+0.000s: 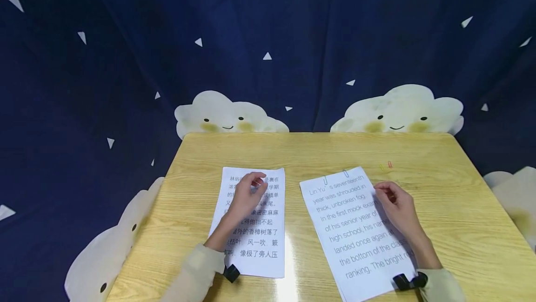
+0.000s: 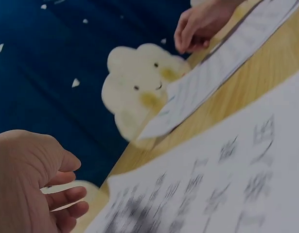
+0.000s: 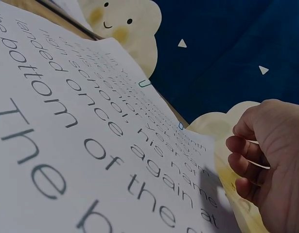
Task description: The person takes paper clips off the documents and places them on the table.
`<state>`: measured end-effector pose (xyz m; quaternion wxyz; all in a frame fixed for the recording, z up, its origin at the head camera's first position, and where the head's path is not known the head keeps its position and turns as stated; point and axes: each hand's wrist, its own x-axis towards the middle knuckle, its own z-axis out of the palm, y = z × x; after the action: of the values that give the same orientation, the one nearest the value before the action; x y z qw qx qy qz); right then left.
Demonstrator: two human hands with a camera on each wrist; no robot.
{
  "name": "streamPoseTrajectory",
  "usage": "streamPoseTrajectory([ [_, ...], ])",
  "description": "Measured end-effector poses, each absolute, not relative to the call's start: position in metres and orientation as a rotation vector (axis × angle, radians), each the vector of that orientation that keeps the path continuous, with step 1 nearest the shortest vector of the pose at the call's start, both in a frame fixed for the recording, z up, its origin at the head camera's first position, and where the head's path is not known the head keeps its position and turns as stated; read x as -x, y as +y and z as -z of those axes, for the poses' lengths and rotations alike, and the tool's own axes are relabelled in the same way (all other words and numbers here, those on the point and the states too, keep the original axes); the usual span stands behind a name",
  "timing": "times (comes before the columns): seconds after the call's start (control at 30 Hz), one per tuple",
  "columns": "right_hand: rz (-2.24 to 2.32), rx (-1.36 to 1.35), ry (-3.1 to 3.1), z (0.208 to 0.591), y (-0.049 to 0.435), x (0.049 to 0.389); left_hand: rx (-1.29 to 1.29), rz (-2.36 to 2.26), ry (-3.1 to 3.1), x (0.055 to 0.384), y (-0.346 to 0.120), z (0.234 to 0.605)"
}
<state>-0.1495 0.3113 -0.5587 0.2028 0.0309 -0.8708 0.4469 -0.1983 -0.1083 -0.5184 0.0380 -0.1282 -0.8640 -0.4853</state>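
- A dark blue curtain (image 1: 251, 4) with white triangles and smiling clouds fills the 12 o'clock side.
- The wooden table (image 1: 310, 153) lies below it.
- The English sheets (image 1: 347, 237) lie at 5 o'clock on the table, long axis from 11 to 5, top towards 11. They read "Lin Yu's seventeenth year was shrouded in thick, unbroken fog", and lower down "the bottom of the class ranking".
- The Chinese sheets (image 1: 264, 223) lie at 7 o'clock, long axis nearly 12 to 6; "香樟树落了" and "像极了旁人压" are legible.
- The left hand (image 1: 250, 195) is over the Chinese sheets, fingers loosely bent, gripping nothing visible; I cannot tell whether it touches paper.
- The right hand (image 1: 395, 204) is by the English sheets' 2 o'clock edge, fingers relaxed and curved, holding nothing visible.
- A green clip (image 3: 145, 84) and a blue clip (image 3: 181, 126) sit on the English sheets' top edge; the right wrist view shows these colours more clearly than the head view.
- A red clip (image 1: 390, 164) and a yellow clip (image 1: 382, 167) lie loose at the right hand's 12 o'clock.
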Motion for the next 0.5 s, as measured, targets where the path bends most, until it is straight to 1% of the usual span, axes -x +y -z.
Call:
streamPoseTrajectory([
  [0.23,-1.241,-0.047,-2.437,0.556,0.312,0.148,0.587,1.478,-2.721,0.190,-0.078,0.520],
  [0.5,-1.268,-0.011,-2.454,0.555,0.310,0.146,0.600,1.554,-2.744,0.184,-0.051,0.523],
])
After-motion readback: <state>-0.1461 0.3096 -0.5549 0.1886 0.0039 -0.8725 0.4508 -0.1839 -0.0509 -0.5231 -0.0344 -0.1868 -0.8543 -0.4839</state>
